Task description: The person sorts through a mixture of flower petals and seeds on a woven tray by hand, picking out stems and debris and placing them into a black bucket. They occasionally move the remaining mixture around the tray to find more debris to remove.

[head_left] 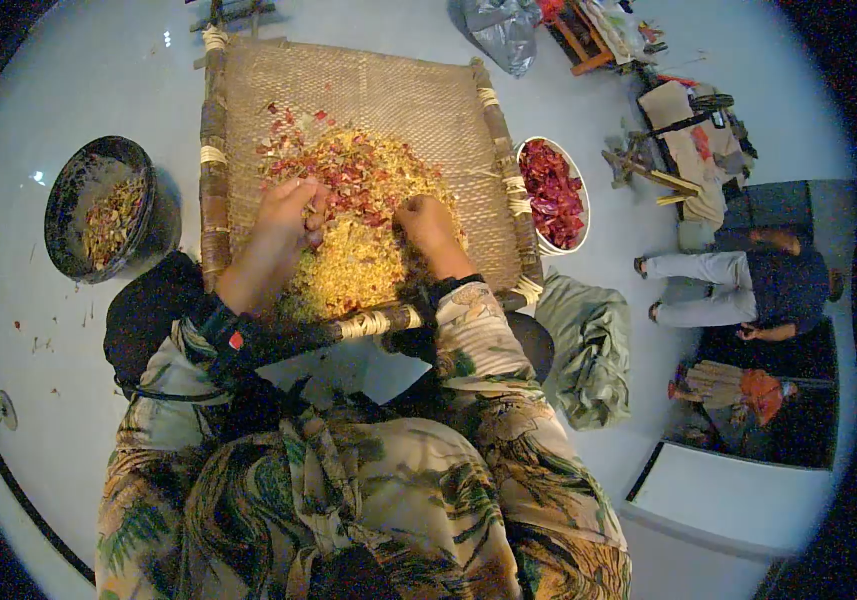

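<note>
In front of me a woven mat in a wooden frame bears a heap of small yellow bits, which look like seeds. Thin red flakes lie over its far part. Above the left side of the heap, my left hand has its fingers pinched together; what is between them is too small to name. My right hand is curled down at the heap's right side, its fingertips partly hidden, and I cannot make out what they hold.
Left of the frame stands a black bucket with stalky scraps inside. A white bucket of dark red pieces is at the right, near a crumpled green sack. Two people are farther right. A grey plastic bag lies beyond.
</note>
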{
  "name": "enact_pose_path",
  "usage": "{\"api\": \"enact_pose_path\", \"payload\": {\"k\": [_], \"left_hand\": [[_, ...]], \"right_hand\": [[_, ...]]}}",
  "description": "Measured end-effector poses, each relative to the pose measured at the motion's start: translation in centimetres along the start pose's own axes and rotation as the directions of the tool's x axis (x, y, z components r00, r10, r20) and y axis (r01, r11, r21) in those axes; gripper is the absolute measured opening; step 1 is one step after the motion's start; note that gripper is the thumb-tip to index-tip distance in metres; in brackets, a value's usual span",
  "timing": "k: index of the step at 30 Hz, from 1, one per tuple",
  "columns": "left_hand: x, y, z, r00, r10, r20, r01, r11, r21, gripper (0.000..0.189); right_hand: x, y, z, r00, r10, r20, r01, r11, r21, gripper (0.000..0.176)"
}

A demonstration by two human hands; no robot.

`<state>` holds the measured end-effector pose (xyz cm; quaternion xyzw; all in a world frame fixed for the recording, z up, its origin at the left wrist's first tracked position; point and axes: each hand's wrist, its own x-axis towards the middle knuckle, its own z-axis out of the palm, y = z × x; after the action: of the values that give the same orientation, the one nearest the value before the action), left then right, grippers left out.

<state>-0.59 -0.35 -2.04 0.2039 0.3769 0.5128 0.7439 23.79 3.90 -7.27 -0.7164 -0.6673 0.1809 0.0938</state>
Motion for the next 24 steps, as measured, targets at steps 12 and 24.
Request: {"api": "enact_pose_path", "payload": {"k": [12, 24], "left_hand": [[-0.3, -0.2, 0.1, 0.997, -0.011, 0.081, 0.006, 0.998, 0.064, 0.014], [-1.1, 0.5, 1.1, 0.999, -0.043, -0.008, 0.043, 0.992, 0.116, 0.016]], "right_hand": [[-0.3, 1.1, -1.0, 0.991, -0.034, -0.131, 0.056, 0.984, 0.171, 0.019], [-0.1, 0.6, 0.4, 0.998, 0.023, -0.051, -0.024, 1.000, -0.015, 0.023]]}}
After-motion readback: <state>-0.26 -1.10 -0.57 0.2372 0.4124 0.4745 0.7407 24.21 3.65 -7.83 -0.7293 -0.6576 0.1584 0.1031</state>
